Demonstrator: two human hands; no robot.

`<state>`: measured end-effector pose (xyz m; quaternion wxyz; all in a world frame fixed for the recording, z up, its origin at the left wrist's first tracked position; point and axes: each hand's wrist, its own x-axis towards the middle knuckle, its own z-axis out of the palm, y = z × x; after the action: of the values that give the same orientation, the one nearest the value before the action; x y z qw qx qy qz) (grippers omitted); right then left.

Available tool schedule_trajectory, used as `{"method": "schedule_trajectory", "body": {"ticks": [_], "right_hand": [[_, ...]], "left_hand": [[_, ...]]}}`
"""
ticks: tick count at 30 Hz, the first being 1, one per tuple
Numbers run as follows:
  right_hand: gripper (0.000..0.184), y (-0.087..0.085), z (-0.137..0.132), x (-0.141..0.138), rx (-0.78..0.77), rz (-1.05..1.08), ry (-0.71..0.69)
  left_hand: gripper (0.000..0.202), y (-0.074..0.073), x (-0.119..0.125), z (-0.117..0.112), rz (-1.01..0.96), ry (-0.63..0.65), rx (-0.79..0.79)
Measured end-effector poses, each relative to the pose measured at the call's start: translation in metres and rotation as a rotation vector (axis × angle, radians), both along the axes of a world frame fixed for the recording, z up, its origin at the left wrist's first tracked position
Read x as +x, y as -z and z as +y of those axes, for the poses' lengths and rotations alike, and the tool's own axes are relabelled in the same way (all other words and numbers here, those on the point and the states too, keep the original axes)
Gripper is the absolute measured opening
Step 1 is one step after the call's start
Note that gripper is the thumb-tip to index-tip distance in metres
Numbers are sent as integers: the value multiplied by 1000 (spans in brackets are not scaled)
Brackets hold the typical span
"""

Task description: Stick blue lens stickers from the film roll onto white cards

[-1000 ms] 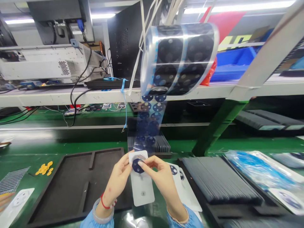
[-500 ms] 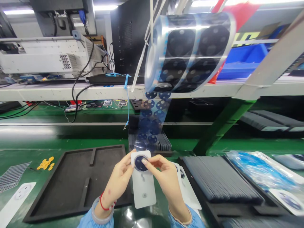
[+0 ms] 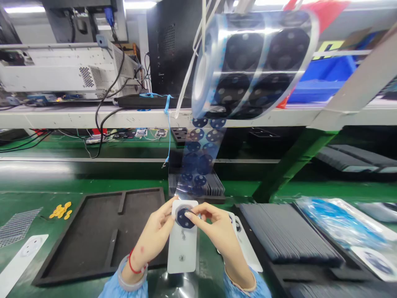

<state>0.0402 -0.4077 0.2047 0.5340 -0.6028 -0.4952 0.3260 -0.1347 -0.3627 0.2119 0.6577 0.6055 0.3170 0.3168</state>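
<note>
The left hand (image 3: pixel 155 232) grips the upper left edge of a white panel (image 3: pixel 182 252), which is held above the green tabletop (image 3: pixel 72 188). The right hand (image 3: pixel 221 231) is nearly closed, its thumb on a dark round sticker (image 3: pixel 183 222) at the panel's top end; I cannot tell if the sticker lies flat. Behind the hands, a clear strip (image 3: pixel 198 159) with 2 columns of dark circles hangs from a roll (image 3: pixel 238 49). A black tray (image 3: pixel 93 231) lies to the left, a stack of grey panels (image 3: pixel 288 231) to the right.
</note>
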Motion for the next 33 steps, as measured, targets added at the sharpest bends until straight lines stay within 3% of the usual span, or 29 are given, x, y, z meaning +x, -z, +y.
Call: {"method": "schedule_trajectory", "body": {"ticks": [12,33], "right_hand": [[28,3,-6,-3,-14,-59,31],[33,3,-3,-4,-15,8,-5]], "left_hand": [[63,-1,-2,-1,-27,40,22],[67,-3,-1,-2,-54,38,-2]]}}
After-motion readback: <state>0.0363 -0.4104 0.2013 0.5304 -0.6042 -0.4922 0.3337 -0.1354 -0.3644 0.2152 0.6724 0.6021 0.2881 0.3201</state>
